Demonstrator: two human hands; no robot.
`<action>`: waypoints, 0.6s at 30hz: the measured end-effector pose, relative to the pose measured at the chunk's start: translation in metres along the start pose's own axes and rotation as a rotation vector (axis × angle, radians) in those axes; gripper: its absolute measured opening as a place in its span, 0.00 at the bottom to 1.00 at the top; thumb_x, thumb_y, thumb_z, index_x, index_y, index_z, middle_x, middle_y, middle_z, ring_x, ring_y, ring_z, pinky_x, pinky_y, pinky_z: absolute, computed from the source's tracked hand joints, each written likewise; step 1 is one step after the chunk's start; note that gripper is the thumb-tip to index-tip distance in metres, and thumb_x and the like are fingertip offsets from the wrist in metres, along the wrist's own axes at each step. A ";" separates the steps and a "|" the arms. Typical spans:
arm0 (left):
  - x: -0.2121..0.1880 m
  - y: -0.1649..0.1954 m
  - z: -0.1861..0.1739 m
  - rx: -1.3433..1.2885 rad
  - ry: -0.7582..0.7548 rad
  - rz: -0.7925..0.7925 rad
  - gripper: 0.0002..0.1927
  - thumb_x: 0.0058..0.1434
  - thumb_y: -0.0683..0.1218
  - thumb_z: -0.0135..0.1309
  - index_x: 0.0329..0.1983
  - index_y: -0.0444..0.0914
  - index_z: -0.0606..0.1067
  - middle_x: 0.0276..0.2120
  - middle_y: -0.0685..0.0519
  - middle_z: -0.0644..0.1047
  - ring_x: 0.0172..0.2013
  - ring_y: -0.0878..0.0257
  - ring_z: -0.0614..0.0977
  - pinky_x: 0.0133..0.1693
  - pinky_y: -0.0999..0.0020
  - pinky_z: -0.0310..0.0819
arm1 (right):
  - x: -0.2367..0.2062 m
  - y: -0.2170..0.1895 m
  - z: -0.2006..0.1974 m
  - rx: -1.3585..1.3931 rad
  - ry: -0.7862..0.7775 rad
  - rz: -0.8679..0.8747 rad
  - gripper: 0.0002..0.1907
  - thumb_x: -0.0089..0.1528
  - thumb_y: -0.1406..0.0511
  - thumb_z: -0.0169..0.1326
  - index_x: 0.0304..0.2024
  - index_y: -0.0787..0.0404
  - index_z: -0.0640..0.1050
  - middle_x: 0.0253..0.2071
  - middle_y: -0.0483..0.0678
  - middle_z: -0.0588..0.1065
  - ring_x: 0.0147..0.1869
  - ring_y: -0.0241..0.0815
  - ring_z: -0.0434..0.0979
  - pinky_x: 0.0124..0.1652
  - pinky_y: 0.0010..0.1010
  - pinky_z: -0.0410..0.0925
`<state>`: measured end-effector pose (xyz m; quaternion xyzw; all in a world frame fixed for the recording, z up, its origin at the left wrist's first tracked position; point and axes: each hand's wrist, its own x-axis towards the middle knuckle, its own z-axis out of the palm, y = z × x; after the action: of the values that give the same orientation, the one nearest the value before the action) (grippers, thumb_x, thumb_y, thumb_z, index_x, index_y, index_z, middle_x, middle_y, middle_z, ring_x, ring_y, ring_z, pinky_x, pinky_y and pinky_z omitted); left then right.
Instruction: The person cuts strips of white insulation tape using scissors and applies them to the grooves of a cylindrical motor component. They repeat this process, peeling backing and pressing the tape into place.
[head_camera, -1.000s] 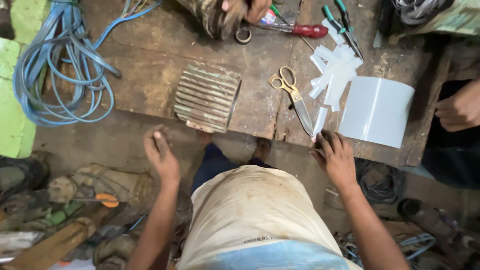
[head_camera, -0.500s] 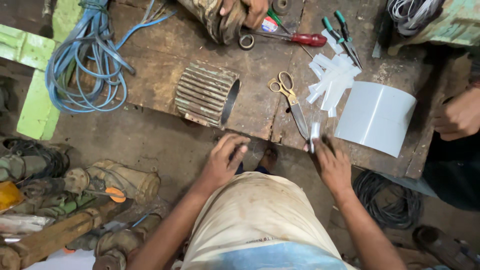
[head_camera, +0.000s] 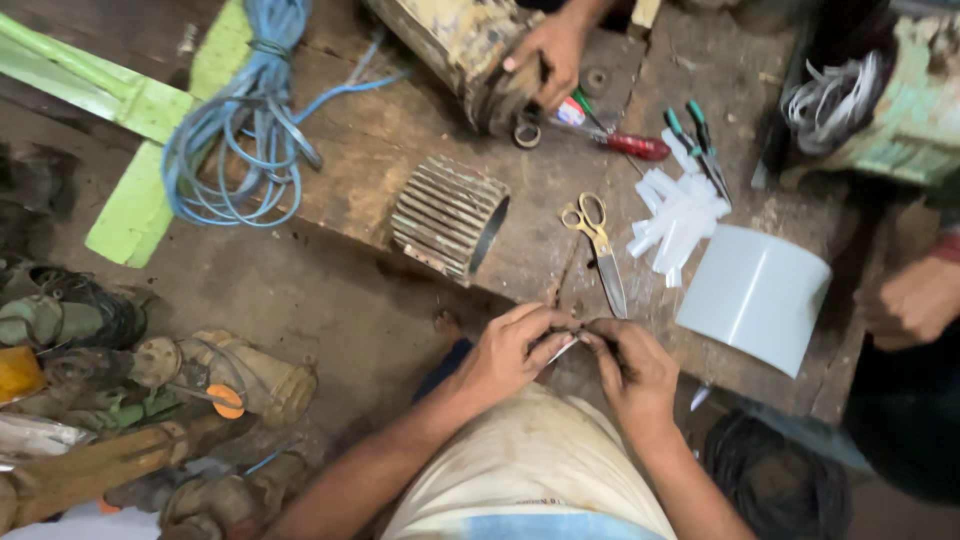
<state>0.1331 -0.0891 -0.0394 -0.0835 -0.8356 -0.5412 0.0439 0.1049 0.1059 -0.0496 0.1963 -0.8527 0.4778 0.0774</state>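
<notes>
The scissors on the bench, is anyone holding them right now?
No, the scissors lie alone on the wooden bench, apart from both hands.

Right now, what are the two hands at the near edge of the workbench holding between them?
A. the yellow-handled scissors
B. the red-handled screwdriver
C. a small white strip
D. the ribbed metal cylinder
C: the left hand and right hand meet at the fingertips and pinch a small white strip between them; the scissors, screwdriver and ribbed cylinder all lie untouched on the workbench.
</notes>
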 end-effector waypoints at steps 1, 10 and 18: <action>0.000 0.003 -0.004 -0.001 0.059 0.023 0.10 0.64 0.43 0.58 0.48 0.37 0.79 0.42 0.45 0.81 0.43 0.50 0.83 0.45 0.61 0.78 | 0.007 -0.011 -0.002 0.021 -0.026 -0.028 0.07 0.60 0.71 0.63 0.41 0.63 0.80 0.40 0.50 0.80 0.41 0.44 0.83 0.40 0.30 0.74; -0.019 0.019 -0.025 -0.005 0.217 -0.016 0.07 0.63 0.41 0.58 0.43 0.37 0.80 0.39 0.47 0.82 0.41 0.51 0.85 0.43 0.62 0.79 | 0.018 -0.065 -0.009 -0.011 -0.170 -0.200 0.12 0.54 0.70 0.65 0.42 0.62 0.83 0.41 0.50 0.80 0.43 0.47 0.82 0.41 0.33 0.74; -0.028 0.027 -0.041 -0.170 0.104 -0.082 0.07 0.64 0.41 0.59 0.43 0.35 0.80 0.37 0.47 0.83 0.38 0.58 0.86 0.41 0.67 0.78 | 0.004 -0.058 0.007 0.186 -0.131 0.046 0.06 0.59 0.69 0.62 0.36 0.65 0.78 0.36 0.47 0.78 0.38 0.35 0.80 0.35 0.29 0.72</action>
<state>0.1649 -0.1184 -0.0026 -0.0246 -0.7860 -0.6150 0.0580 0.1254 0.0716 -0.0070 0.2137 -0.8122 0.5428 -0.0080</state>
